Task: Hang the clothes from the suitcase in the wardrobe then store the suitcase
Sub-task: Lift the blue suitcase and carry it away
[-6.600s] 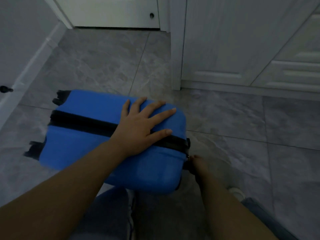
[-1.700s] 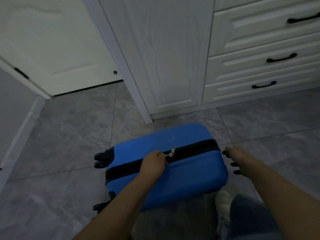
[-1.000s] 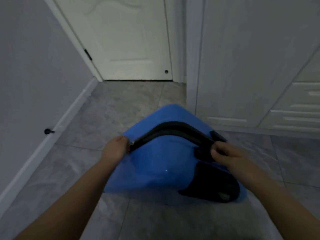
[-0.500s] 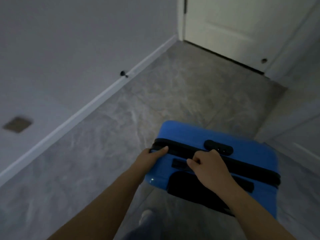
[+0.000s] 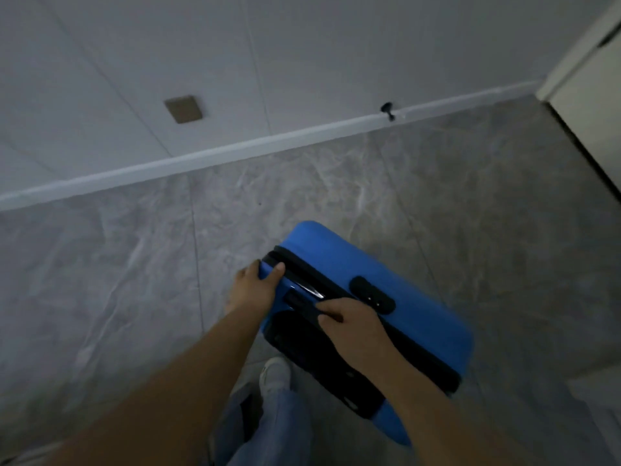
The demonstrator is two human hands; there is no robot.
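A blue hard-shell suitcase [image 5: 339, 260] with a black zip band stands upright on the grey tiled floor, closed, seen from above. My left hand [image 5: 255, 290] grips its near left corner, thumb over the top edge. My right hand [image 5: 353, 327] is curled round the black handle on the suitcase's top. A black combination lock [image 5: 371, 294] sits on the top just beyond my right hand. No clothes show and the wardrobe is out of view.
A grey wall with a white skirting board [image 5: 235, 151] runs across the back, carrying a black door stop [image 5: 388, 110] and a brown wall plate [image 5: 183, 109]. A white door [image 5: 594, 95] is at the right edge. My white shoe [image 5: 275, 373] is under the suitcase's near side.
The suitcase was lifted from lying flat and stood upright. I have turned left towards the wall, and the suitcase has swung round with both hands holding its top.
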